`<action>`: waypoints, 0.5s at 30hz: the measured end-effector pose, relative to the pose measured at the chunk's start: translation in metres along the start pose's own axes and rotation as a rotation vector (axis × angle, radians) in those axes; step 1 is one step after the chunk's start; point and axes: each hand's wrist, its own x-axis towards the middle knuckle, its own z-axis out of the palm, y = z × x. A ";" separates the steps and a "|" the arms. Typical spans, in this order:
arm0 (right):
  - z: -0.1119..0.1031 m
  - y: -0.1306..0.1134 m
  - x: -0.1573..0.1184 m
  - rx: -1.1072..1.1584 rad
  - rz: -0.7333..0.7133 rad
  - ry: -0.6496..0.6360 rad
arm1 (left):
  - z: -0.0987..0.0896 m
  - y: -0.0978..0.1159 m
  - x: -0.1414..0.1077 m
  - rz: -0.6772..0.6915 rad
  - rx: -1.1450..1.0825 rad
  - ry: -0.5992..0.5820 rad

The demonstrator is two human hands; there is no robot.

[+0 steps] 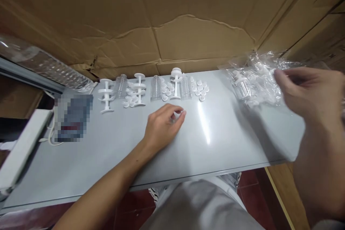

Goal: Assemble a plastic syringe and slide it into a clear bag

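Observation:
My left hand [164,125] rests on the grey table with its fingers curled and thumb close to the forefinger; nothing shows between them. My right hand [309,91] is at the right, thumb and fingers drawn together beside a heap of clear plastic bags [256,82] with white-and-clear parts inside. Whether its fingertips hold a bag is unclear. Beyond my left hand stand white spool-like plastic parts [139,90], a white capped stem [176,82], clear ribbed plastic cylinders [156,88] and small white caps [199,89].
Large cardboard [188,39] walls in the table's back edge. At the left lie a pixelated dark item [75,116], a white power strip [24,151] with a cable, and a roll of clear bubble plastic [48,64]. The table's front edge [205,176] runs before my lap.

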 end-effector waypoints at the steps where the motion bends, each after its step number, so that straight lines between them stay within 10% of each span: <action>1: 0.008 -0.017 -0.009 0.089 -0.064 -0.102 | 0.001 -0.006 0.005 0.021 0.075 0.063; 6: 0.056 -0.070 -0.016 0.204 -0.225 -0.461 | 0.016 -0.014 0.033 0.154 0.385 0.117; 15: 0.120 -0.111 0.025 0.073 -0.448 -0.620 | 0.043 -0.014 0.060 0.096 0.513 0.020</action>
